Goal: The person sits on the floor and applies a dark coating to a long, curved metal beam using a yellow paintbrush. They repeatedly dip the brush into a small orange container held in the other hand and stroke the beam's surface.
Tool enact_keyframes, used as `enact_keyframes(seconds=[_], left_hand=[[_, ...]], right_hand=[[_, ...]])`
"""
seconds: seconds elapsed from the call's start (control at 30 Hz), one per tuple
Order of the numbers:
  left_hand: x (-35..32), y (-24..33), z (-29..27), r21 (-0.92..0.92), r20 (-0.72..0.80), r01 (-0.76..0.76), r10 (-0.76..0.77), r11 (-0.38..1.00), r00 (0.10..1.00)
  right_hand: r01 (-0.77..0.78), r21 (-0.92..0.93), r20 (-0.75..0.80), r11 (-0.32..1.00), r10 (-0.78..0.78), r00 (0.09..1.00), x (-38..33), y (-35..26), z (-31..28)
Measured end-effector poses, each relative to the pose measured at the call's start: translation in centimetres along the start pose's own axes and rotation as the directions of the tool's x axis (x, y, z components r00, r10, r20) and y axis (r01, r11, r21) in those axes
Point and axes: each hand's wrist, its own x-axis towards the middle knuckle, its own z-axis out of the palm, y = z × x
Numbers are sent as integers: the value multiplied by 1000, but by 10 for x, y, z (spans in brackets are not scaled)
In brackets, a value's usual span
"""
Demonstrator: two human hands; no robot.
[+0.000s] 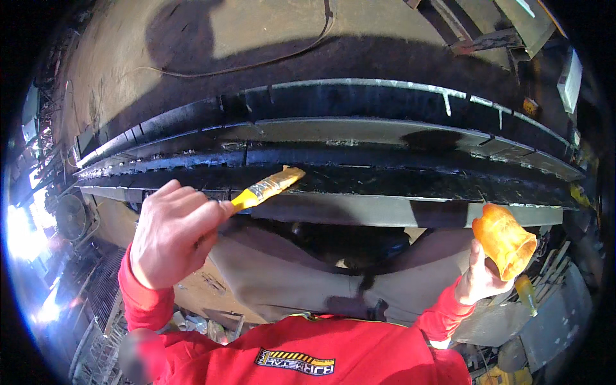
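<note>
**A:** so how would that paintbrush (266,188) handle? looks tiny

**B:** I'd guess very light, with a stiff yellow handle and soft bristles at the far end. The left hand (170,234) is curled tight around the tail of the handle, thumb and forefinger pinching it, which seems the right place to hold it, well back from the wet tip. Probably a bit slippery if paint gets on the handle

**A:** which way's it pointing?

**B:** long axis runs from the hand up and to the right, bristles leading, tip touching or just over the black-coated steel beam (385,176) that stretches across in front of the person

**A:** and the other hand?

**B:** right hand (478,279) is wrapped around the narrow bottom of an orange cup (505,239), which is tilted with its open mouth to the lower right, held near the beam's lower edge. Looks like thin plastic, so light and easy to squash; gripping low keeps fingers off the rim
</note>
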Motion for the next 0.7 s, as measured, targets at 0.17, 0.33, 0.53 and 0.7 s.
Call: enact_keyframes(seconds=[0.17,0.33,0.53,0.7], left_hand=[[14,20,13,-124,-121,-92,77,988,990],[-3,1,-7,-114,22,21,-18,993,1000],[12,-32,-10,-115,17,-19,21,993,1000],[-1,-40,-8,-136,106,17,-3,991,994]], right_hand=[[-6,54,65,999,3,998,-2,-4,5],[142,36,122,989,-145,982,4,-1,5],[91,53,129,994,-97,987,5,-9,8],[21,-15,-28,1000,-21,999,5,-15,14]])
